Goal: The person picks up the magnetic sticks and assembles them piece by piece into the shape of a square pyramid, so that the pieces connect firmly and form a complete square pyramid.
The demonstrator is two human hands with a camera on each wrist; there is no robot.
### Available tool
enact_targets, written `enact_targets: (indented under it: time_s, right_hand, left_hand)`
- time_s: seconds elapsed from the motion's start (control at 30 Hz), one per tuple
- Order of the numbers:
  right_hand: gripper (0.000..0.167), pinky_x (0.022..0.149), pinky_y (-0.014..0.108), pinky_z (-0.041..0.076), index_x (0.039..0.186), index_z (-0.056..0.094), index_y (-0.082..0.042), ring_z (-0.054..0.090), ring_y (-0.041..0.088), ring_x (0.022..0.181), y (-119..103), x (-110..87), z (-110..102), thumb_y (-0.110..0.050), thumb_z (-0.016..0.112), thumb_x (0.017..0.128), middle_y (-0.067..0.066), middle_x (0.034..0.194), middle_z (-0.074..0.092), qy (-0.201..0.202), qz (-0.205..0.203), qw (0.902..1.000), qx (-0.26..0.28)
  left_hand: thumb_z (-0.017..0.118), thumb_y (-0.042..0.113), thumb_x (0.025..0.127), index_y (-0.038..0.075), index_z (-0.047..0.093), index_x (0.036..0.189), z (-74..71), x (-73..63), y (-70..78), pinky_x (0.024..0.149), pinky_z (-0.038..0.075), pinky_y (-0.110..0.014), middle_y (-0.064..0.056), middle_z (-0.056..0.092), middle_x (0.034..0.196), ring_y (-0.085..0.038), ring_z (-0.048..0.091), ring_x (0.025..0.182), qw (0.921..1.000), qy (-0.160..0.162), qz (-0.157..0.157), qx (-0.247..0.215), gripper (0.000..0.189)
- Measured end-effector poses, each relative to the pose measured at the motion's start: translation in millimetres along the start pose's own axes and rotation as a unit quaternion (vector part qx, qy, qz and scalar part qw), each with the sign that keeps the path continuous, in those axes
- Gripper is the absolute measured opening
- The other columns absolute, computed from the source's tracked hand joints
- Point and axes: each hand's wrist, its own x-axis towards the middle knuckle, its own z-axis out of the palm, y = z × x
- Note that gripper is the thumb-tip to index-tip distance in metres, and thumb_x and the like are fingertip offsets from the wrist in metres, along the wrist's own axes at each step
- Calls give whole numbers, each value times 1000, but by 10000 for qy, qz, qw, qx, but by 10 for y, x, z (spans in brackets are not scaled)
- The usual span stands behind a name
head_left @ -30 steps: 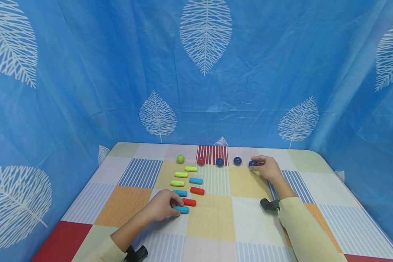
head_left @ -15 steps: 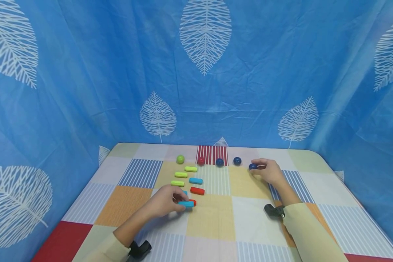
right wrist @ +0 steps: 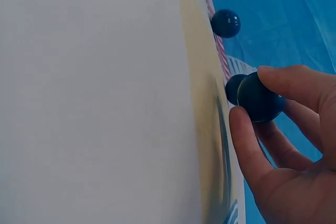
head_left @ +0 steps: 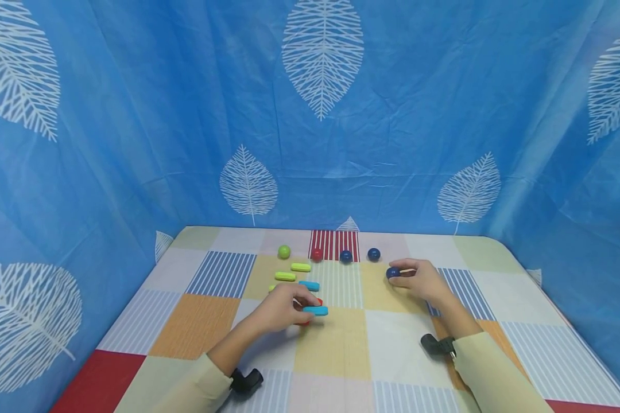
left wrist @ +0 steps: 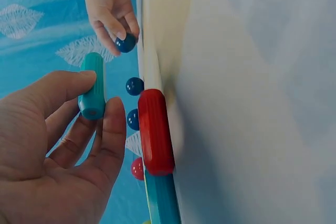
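In the head view my left hand pinches a light-blue ribbed stick between thumb and fingers, raised above the table. The left wrist view shows this blue stick held apart from a red stick below. My right hand holds a dark-blue ball by its fingertips, and the right wrist view shows the same ball lifted off the cloth. Partly behind my left hand lie red and blue sticks. Another blue stick and yellow-green sticks lie beyond it.
Along the table's far side stand a green ball, a red ball and two dark-blue balls, one left of the other. A patchwork cloth covers the table. Blue leaf-patterned curtains enclose it.
My left hand has lifted the blue stick from the table and carried it right and away from me. My right hand has brought the dark-blue ball off the back row, nearer to me.
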Motion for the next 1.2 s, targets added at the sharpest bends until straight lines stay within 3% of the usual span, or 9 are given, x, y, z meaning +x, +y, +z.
enact_targets:
  time_s: [0.23, 0.4, 0.67, 0.97, 1.2]
  right_hand:
    - [48, 79, 27, 55, 128, 69, -3, 69, 29, 110, -101, -152, 69, -20, 84, 86, 20, 125, 70, -166, 121, 9993, 325]
    - [47, 81, 24, 57, 124, 71, -2, 72, 25, 107, -146, -242, 130, -20, 86, 83, 20, 127, 68, -344, 177, 9967, 710]
    - [42, 78, 28, 60, 118, 70, 1, 74, 17, 99, -192, -356, 224, -14, 86, 82, 17, 119, 71, -822, 71, 9874, 1351]
    - [41, 80, 27, 59, 115, 71, 1, 73, 19, 99, -219, -474, 305, -17, 86, 81, 16, 112, 76, -1178, -260, 9872, 1047]
    - [41, 82, 25, 58, 119, 73, 0, 72, 23, 103, -300, -555, 344, -14, 85, 82, 16, 116, 74, -1302, -417, 9873, 814]
  left_hand:
    - [82, 10, 86, 15, 81, 101, 119, 174, 49, 75, 54, -21, 5, 72, 95, -10, 61, 84, 10000, 65, -15, 52, 16]
    - [81, 9, 87, 13, 81, 102, 185, 277, 76, 77, 54, -21, 3, 73, 96, -12, 65, 87, 9999, 33, 61, 114, 16]
    - [81, 10, 88, 12, 81, 104, 272, 392, 102, 80, 55, -20, -1, 76, 98, -17, 69, 92, 9999, -1, 114, 108, 16]
    - [82, 12, 87, 14, 81, 101, 411, 498, 169, 81, 54, -19, 4, 76, 97, -8, 66, 89, 9995, -116, -171, 235, 14]
    - [84, 13, 86, 16, 83, 99, 509, 536, 251, 78, 54, -22, 7, 77, 95, -4, 63, 83, 9977, -132, -537, 405, 14]
